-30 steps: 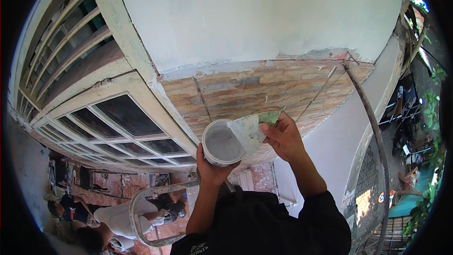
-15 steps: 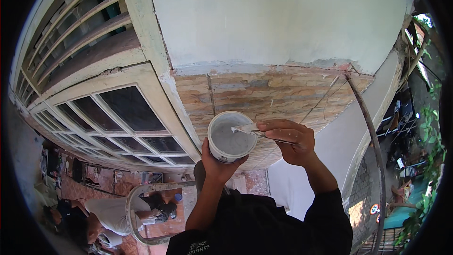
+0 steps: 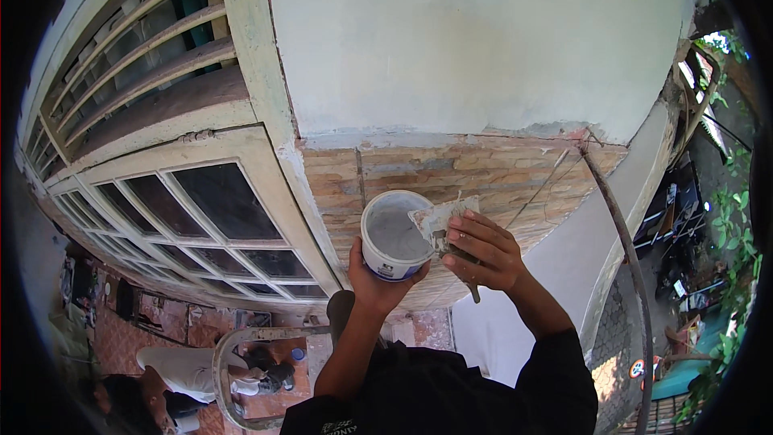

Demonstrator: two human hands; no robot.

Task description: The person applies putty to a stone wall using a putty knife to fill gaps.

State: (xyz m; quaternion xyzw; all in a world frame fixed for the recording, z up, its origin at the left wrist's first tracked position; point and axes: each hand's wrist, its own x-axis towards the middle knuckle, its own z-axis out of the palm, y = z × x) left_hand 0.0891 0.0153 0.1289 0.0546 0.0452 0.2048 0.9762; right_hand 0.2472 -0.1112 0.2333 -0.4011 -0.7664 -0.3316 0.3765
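Observation:
My left hand (image 3: 377, 283) is wrapped round the lower side of a white plastic tub (image 3: 394, 261), holding it up in front of the wall. Inside the tub lies smooth grey-white paste (image 3: 393, 234). In my right hand (image 3: 491, 254) is a putty knife (image 3: 445, 217) smeared with pale paste; its blade reaches over the tub's right rim. The knife's handle end pokes out below my fingers.
Ahead is a white plastered wall (image 3: 475, 48) above a band of stone-look tiles (image 3: 427, 163). A paned window (image 3: 217, 201) stands at left. A bent pipe (image 3: 618, 217) runs down at right. Far below left, another person (image 3: 181, 370) is near a curved rail (image 3: 221, 366).
My right hand has turned, so the putty knife's blade now shows its flat face at the tub's rim. The tub has tilted slightly. Below, the other person has shifted.

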